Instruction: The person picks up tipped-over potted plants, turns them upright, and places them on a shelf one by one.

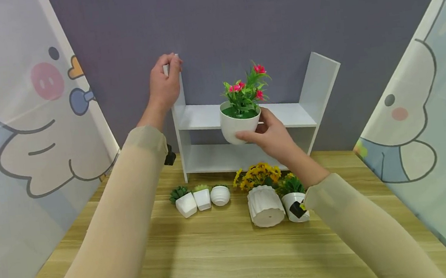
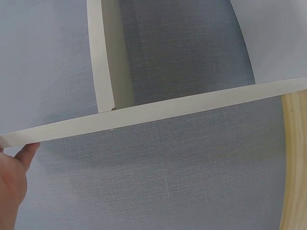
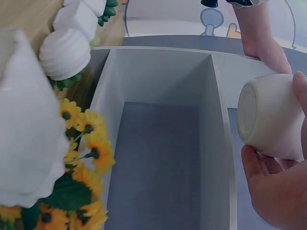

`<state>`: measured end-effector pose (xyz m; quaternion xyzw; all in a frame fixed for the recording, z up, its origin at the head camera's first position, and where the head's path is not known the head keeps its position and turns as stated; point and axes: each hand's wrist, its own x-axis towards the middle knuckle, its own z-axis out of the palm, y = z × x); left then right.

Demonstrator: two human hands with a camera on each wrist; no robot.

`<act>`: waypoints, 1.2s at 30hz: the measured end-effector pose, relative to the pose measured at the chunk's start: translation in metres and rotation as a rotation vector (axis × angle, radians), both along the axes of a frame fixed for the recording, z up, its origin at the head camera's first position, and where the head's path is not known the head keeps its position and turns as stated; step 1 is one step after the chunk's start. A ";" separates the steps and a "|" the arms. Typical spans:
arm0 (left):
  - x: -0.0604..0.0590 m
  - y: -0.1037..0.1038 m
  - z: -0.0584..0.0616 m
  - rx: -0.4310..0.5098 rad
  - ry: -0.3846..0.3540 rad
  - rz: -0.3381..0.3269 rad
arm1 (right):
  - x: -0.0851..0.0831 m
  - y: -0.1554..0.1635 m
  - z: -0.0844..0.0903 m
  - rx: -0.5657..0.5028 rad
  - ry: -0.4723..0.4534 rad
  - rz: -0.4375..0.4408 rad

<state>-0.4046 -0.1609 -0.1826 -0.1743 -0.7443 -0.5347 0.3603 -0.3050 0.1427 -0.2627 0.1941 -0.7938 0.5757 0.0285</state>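
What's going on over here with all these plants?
A person is holding a white pot with pinkish-red flowers up in the right grip, near the white shelf unit. The left grip holds the top of the unit's left side panel. Other potted plants sit or lie on the wood-grain table before it.

Your left hand (image 2: 11, 181) grips the end of the white shelf's (image 2: 192, 104) left panel; grey backdrop (image 2: 163, 172) behind, wooden bench (image 2: 297, 163) at right.
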 end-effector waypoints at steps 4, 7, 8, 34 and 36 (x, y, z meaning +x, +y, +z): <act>0.000 -0.001 0.000 -0.001 -0.011 0.007 | -0.007 -0.013 0.006 -0.007 0.024 -0.002; 0.000 -0.002 0.001 -0.001 -0.011 0.011 | -0.012 -0.023 0.010 0.000 0.038 -0.006; 0.000 -0.002 0.002 0.001 -0.005 0.013 | -0.014 -0.026 0.011 0.005 0.042 -0.009; 0.000 -0.001 0.006 0.018 0.024 -0.011 | -0.058 -0.064 0.025 0.224 0.061 -0.059; 0.000 -0.002 0.005 0.008 0.022 -0.006 | -0.062 -0.066 0.025 0.229 0.054 -0.059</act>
